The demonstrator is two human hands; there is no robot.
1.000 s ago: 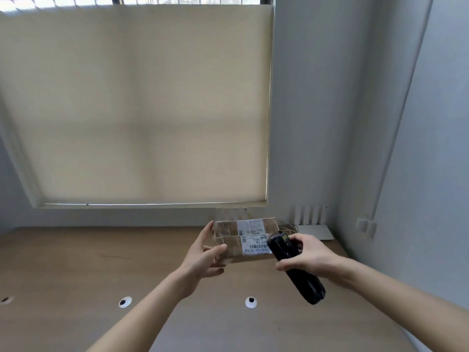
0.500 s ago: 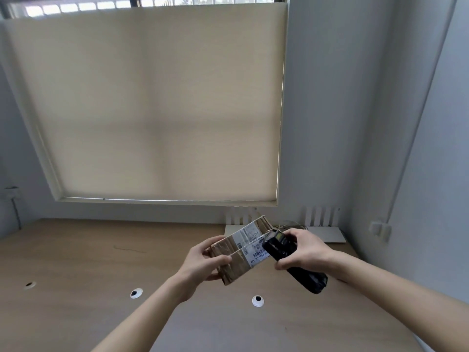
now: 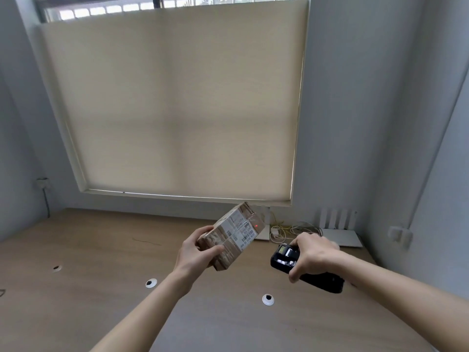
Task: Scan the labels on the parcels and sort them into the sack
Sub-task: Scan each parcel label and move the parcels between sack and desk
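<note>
Two hands above bare desk (image 3: pixel 76 313), left hand (image 3: pixel 195 252) fingers gripping parcel (image 3: pixel 232 236), right hand (image 3: pixel 313 255) clutching scanner (image 3: pixel 284 260)

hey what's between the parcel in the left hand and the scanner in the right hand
Nothing held: the head view shows an open gap between the parcel and the scanner. Behind the gap lie only the wooden desk and loose cables near the wall.

The left hand (image 3: pixel 195 252) holds the parcel (image 3: pixel 232 238) tilted above the desk (image 3: pixel 101 250). The scanner (image 3: pixel 299 268) is to its right, in the right hand (image 3: pixel 313 255). Behind them, cables (image 3: pixel 286 231) and a router (image 3: pixel 340 232) lie by the wall.
</note>
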